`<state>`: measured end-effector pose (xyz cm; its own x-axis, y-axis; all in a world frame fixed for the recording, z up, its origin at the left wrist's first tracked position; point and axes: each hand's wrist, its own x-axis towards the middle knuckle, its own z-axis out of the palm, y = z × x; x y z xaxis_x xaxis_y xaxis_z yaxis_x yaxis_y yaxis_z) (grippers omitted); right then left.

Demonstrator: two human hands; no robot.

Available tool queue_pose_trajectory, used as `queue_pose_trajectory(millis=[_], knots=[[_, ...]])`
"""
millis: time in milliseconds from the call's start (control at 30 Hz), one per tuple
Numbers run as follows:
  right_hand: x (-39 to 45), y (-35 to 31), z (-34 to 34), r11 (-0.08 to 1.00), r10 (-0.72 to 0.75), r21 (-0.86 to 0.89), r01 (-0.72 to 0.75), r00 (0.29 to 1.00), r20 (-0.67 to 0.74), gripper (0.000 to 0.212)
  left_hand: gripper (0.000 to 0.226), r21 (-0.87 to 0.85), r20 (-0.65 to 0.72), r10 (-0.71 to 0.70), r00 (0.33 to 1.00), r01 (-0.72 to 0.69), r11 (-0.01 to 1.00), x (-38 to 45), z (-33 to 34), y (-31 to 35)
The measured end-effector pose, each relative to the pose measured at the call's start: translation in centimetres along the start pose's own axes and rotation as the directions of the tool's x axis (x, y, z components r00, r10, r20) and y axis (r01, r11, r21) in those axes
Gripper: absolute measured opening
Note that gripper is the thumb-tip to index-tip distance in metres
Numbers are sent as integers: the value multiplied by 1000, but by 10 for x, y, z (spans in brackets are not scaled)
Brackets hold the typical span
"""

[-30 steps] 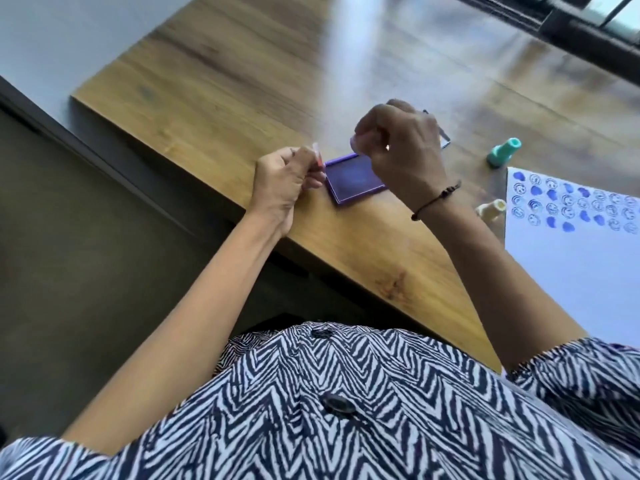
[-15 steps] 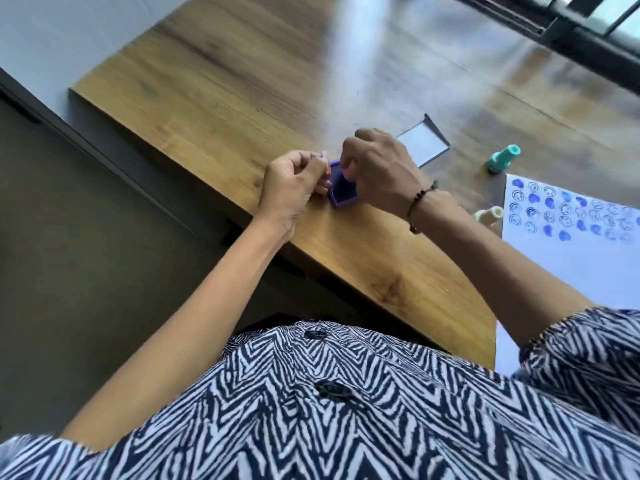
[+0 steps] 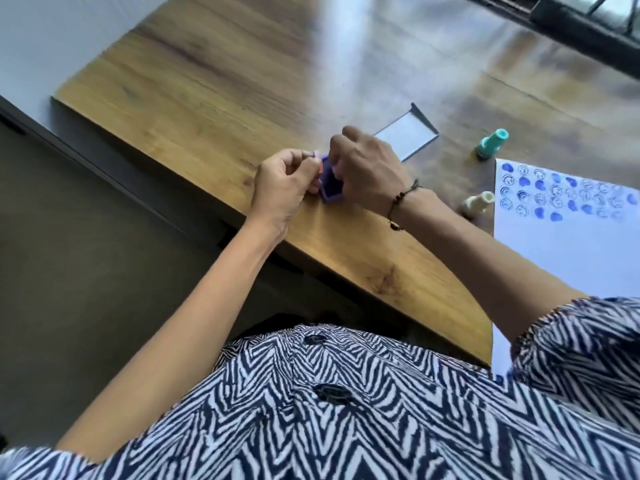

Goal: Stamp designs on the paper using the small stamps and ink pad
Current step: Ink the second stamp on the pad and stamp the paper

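Wooden tabletop (image 3: 214, 81) carries a purple square ink pad (image 3: 328, 183) near its front edge, where the right hand (image 3: 370, 171) pinches something unseen, likely inking it, the left hand (image 3: 282, 183) pinches a small stamp (image 3: 316, 154), and white stamped paper (image 3: 568, 237) waits well right.

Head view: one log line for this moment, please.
left hand: holds small item | right hand: on ink pad | paper: partly stamped

glossy wooden table (image 3: 214, 84), matt white paper (image 3: 571, 258)
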<state>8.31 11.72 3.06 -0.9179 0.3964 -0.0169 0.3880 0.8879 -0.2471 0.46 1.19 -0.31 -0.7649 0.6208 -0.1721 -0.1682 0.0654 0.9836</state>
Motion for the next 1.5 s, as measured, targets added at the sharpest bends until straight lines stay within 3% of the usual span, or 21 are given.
queue_pose_trajectory(millis=[100,200,300,400,533,633,700,800,933,1333,1500], knots=[[6,5,-12,993,33,112,-35,999,24,20,9,23,-7,9,1000,-9,1000,-1,5,4],[-8,12,-27,905,189,415,-96,964,-189,16,12,22,-9,41,999,-40,999,-5,16,9],[-47,38,-51,682,472,726,-88,811,-345,10,10,5,127,74,989,-75,997,-17,46,19],[-101,87,-69,482,711,875,-37,600,-366,12,7,-46,380,123,917,-114,992,-43,99,28],[-171,146,-68,366,880,926,-91,358,-313,19,7,47,689,172,704,-281,959,-87,174,23],[-195,173,-56,334,923,896,-291,292,-250,18,14,137,748,205,632,-448,883,-94,215,13],[-199,183,-50,365,916,831,-419,324,-238,11,18,205,783,198,590,-545,813,-89,233,2],[-189,194,-48,561,825,543,-625,472,-310,13,22,292,817,174,550,-655,697,-80,239,-18],[-175,198,-50,662,748,250,-707,599,-287,18,22,264,795,275,540,-717,645,-76,237,-31],[-166,197,-49,673,721,6,-739,655,-226,17,23,230,786,297,542,-703,673,-74,238,-31],[-164,198,-46,686,706,-17,-727,672,-225,15,23,232,786,287,548,-691,685,-73,239,-31]])
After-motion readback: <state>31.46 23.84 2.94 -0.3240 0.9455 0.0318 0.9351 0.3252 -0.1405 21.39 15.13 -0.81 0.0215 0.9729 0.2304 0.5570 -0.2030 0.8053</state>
